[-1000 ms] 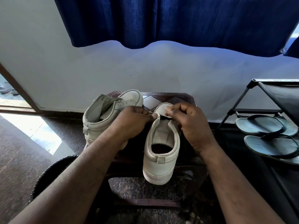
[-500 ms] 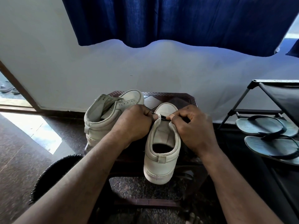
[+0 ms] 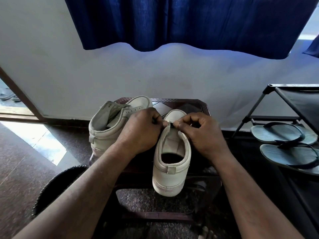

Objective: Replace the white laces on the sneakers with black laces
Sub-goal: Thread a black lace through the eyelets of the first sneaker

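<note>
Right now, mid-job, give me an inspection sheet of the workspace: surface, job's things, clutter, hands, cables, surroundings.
Surface: dark stool; both sneakers rest on it.
Job's things: near sneaker, heel toward the camera, with a short stretch of black lace across its front; other sneaker to its left, the eyelets that show are empty; white laces not seen.
Clutter: flip-flops on a shoe rack; dark round thing on the floor, cannot tell what.
Hands: left hand and right hand each pinch the lace.
Cables: nothing seen.
Surroundings: white wall, blue curtain, doorway.
</note>
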`<state>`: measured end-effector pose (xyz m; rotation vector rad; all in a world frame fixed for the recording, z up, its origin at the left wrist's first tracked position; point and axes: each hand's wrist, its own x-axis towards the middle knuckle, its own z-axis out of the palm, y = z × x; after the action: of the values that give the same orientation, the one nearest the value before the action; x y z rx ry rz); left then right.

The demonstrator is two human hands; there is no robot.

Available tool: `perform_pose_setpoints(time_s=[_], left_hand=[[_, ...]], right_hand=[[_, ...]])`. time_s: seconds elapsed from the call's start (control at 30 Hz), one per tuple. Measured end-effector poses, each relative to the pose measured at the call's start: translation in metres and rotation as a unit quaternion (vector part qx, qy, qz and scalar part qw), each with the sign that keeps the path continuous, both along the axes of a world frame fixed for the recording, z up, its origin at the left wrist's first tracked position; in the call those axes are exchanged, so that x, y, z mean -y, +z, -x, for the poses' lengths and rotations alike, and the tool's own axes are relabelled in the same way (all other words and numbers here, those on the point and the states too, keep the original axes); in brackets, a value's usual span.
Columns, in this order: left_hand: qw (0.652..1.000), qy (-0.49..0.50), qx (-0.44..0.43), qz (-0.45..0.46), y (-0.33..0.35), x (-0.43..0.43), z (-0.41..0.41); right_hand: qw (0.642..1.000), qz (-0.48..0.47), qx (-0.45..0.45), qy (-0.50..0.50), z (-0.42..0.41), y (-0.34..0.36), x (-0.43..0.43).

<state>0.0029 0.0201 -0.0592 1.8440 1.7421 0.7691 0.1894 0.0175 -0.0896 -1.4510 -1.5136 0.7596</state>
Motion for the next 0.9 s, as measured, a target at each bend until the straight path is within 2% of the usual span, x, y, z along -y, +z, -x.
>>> perform_pose_setpoints(time_s=[0.1,0.2,0.33,0.4,0.5,0.73,0.9], left_hand=[[0.999,-0.003,-0.014,-0.032,0.000,-0.001,-0.002],[1.000,0.009,0.002,-0.025,-0.003,-0.002,-0.002],[0.996,0.024,0.089,0.004,-0.009,-0.004,-0.001],[0.994,0.027,0.109,0.013,-0.011,-0.005,0.000],[0.992,0.031,0.121,0.012,-0.012,-0.004,-0.001],[0.984,0.021,0.169,0.043,-0.011,-0.009,0.001],[0.983,0.057,0.170,0.041,-0.012,-0.008,-0.003]], right_hand=[[0.998,0.055,-0.022,0.030,0.008,0.006,-0.005],[0.995,0.078,-0.016,0.052,0.010,0.009,-0.008],[0.994,0.073,0.059,0.049,0.009,0.010,-0.009],[0.991,0.056,0.118,0.041,0.011,0.011,-0.010],[0.985,0.054,0.154,0.058,0.011,0.010,-0.013],[0.997,0.011,0.053,0.052,0.016,0.005,-0.007],[0.993,0.009,0.122,0.005,0.019,-0.001,-0.009]])
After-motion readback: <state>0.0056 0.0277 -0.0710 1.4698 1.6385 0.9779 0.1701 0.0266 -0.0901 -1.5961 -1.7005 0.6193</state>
